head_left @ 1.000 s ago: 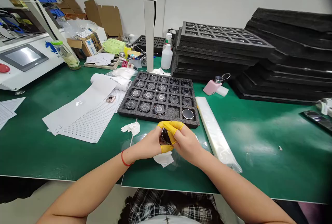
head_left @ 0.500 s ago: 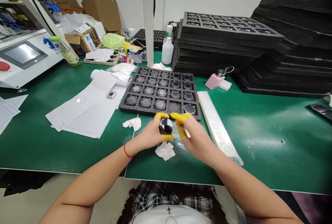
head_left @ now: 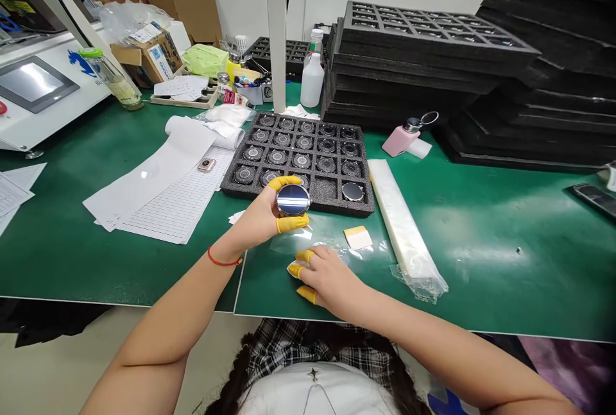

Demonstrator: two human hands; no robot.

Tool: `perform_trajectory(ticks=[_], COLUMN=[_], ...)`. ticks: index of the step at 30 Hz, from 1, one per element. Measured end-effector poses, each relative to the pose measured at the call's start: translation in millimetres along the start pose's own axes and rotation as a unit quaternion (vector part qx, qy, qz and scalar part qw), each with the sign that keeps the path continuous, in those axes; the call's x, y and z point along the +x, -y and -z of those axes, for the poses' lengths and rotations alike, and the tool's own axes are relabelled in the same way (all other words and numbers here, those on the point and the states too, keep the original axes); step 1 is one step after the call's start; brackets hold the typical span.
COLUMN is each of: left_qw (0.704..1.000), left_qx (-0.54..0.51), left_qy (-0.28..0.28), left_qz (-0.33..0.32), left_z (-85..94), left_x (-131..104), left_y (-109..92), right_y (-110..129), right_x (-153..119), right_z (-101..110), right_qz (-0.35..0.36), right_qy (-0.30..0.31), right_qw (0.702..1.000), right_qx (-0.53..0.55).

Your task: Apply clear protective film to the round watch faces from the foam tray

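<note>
Yellow finger covers are on both hands. My left hand (head_left: 262, 215) grips a round watch face (head_left: 293, 200) by its edges, glass side up, over the front of a black foam tray (head_left: 301, 200). The tray holds several round watch parts in its compartments; one front-row compartment (head_left: 325, 190) has nothing in it, and a dark-faced watch (head_left: 353, 192) lies to its right. My right hand (head_left: 327, 277) rests low on the table, its fingers on a white tissue (head_left: 293, 268) that it mostly covers. A small white and yellow pad (head_left: 359, 238) lies beyond my right hand.
Paper sheets (head_left: 158, 197) with a small pink-gold part (head_left: 206, 165) lie left. A long plastic-wrapped bundle (head_left: 407, 222) lies right of the tray. Behind stand a white bottle (head_left: 312, 83), a pink bottle (head_left: 400, 140) and stacked black foam trays (head_left: 409, 81).
My left hand has lifted the watch face up and left, over the tray's edge. My right hand has moved away from it, down onto the tissue. The white and yellow pad now lies on the table.
</note>
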State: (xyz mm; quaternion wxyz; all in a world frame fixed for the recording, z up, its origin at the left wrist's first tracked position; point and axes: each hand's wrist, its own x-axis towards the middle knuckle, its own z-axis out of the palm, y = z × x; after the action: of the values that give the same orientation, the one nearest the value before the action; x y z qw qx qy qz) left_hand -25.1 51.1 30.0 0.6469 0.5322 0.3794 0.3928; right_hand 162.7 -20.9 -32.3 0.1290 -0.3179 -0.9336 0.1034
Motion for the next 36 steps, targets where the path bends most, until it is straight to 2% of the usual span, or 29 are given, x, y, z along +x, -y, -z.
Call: perform_trajectory(ticks=[3,6,9,11,13,17,20,24,27,30,34,36], left_qw=[1.000,1.000,0.999,0.995,0.987,0.974,0.973,0.981,0.992,0.991,0.985,0.981], left_qx=[0.010,0.014,0.045,0.092,0.148,0.206,0.216,0.184,0.108,0.097,0.128,0.157], left_qy=[-0.006,0.010,0.015,0.029,0.054,0.087,0.080,0.054,0.054,0.068,0.110,0.109], left_qz=[0.011,0.018,0.020,0.016,0.011,0.013,0.001,0.007,0.046,0.059,0.044,0.031], left_z=[0.4,-0.5,-7.9,-15.7,-23.1,-29.7,-27.6,-22.9,-23.6,-28.0,-31.2,-29.7], left_x=[3,4,2,-1,-4,-8,-6,-4,-4,-6,-6,-6], left_y=[4,8,13,18,24,35,39,38,35,33,33,33], right_y=[0,-7,-17,-24,-32,-37,-28,-20,-28,-38,-37,-34], right_x=[-1,-6,-5,2,11,21,19,12,11,12,14,13], right_z=[5,42,84,94,85,46,33,38,43,43,43,45], right_qz=[0.006,0.012,-0.043,-0.082,-0.092,-0.047,0.006,0.045,-0.007,-0.040,0.013,0.043], right_qy=[0.024,-0.009,-0.147,-0.241,-0.277,-0.259,-0.251,-0.232,-0.256,-0.267,-0.239,-0.217], right_qw=[1.000,0.999,0.983,0.960,0.951,0.965,0.966,0.970,0.963,0.958,0.967,0.973], right_qx=[-0.019,0.030,0.104,0.118,0.103,-0.017,-0.068,-0.062,-0.079,-0.099,-0.085,-0.061])
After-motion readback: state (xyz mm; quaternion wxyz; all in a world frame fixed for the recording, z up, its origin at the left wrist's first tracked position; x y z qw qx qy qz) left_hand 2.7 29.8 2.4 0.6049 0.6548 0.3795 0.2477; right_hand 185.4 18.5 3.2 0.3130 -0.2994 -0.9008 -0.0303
